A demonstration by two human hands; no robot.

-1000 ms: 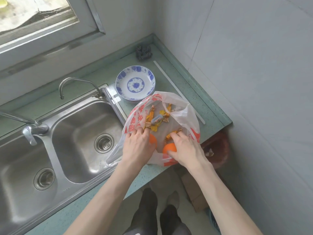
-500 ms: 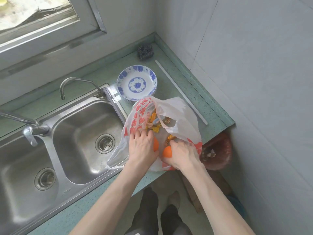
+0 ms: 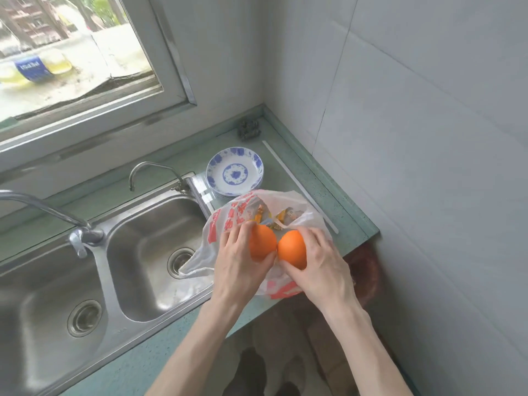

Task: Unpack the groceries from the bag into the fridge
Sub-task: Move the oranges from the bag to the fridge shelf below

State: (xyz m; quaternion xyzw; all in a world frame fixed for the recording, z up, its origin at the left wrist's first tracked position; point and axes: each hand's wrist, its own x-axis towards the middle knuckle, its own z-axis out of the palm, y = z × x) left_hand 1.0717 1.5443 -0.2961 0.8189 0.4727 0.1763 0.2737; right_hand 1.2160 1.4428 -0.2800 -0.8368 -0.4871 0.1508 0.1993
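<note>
On the green desk (image 3: 337, 192) beside the sink (image 3: 148, 252), above the open bag (image 3: 228, 221), my left hand (image 3: 240, 264) grips one orange (image 3: 262, 242) and my right hand (image 3: 323, 264) grips another orange (image 3: 292, 248), the fruits touching.

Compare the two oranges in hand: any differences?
The left orange sits in the left hand; the right orange in the right hand. The left orange is higher and half hidden by fingers; the right orange shows more surface. Shared: both are plain orange, similar in size, touching, held above the bag.
</note>
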